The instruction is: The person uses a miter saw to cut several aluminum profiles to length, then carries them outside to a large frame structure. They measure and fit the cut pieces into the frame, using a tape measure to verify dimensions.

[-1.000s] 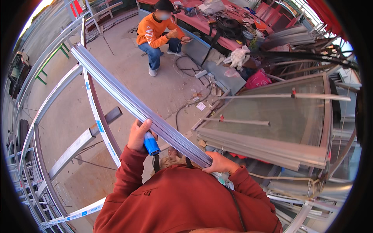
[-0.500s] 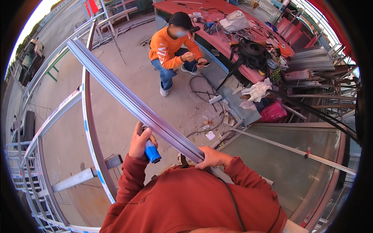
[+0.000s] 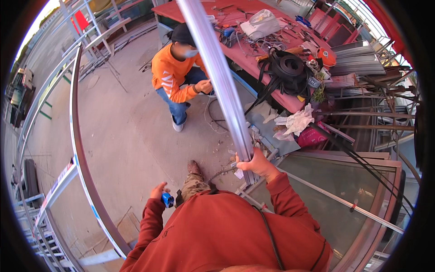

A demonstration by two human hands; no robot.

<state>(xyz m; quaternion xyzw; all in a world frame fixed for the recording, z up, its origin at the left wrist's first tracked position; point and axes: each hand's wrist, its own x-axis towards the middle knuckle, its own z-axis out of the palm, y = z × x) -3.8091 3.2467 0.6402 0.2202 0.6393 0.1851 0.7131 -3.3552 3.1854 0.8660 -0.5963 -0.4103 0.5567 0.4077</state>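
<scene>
My right hand [image 3: 258, 164] is closed round the lower part of a long silver metal profile [image 3: 220, 81], with ribs running along its length. The profile rises steeply past the crouching person and out over the top edge of the view. Low at my left side, my left hand [image 3: 158, 190] is closed on a short object with a bright blue end [image 3: 168, 200]. Its kind cannot be made out, as the fingers and sleeve cover much of it. Nothing but the blue-ended object is in that hand.
A person in an orange top [image 3: 168, 68] crouches ahead, partly behind the profile. A red table [image 3: 231, 54] cluttered with tools stands beyond. At my right lies a framed glass panel [image 3: 331, 195]; at my left stands a metal frame [image 3: 80, 149]. Cables and scraps lie on the floor.
My left hand has come off the profile's side and dropped lower left with the blue-ended object. The profile has swung from leaning left to nearly upright, still in my right hand, which moved right.
</scene>
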